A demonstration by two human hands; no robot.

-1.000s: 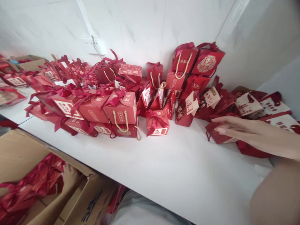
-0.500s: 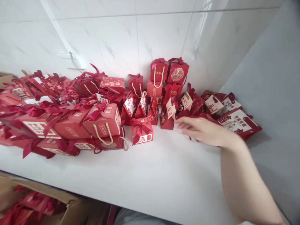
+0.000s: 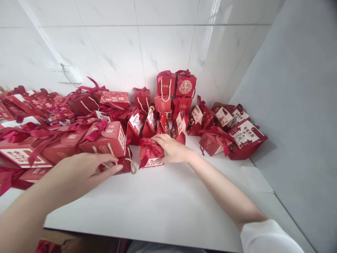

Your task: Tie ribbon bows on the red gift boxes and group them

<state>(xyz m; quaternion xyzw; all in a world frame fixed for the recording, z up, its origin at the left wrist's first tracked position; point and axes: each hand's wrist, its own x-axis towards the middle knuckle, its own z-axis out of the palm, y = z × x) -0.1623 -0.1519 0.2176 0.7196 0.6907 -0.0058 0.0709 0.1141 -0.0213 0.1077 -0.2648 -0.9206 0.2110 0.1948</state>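
1. Right hand (image 3: 173, 149): grip closed around ribboned box (image 3: 144, 153) at its 3 o'clock side; box sits on tabletop (image 3: 168, 200).
2. Left hand (image 3: 76, 175): box's 8-9 o'clock, grip narrow, beside stacked boxes (image 3: 105, 140); can't tell if holding anything.
3. Triangular bags (image 3: 149, 131): box's 12 o'clock.

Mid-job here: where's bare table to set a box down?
Bare: the table in front of the box under the right hand, between left forearm and right forearm; a smaller patch between that forearm and the big bag. Crowded: left stack by the left hand, and along the tiled wall.
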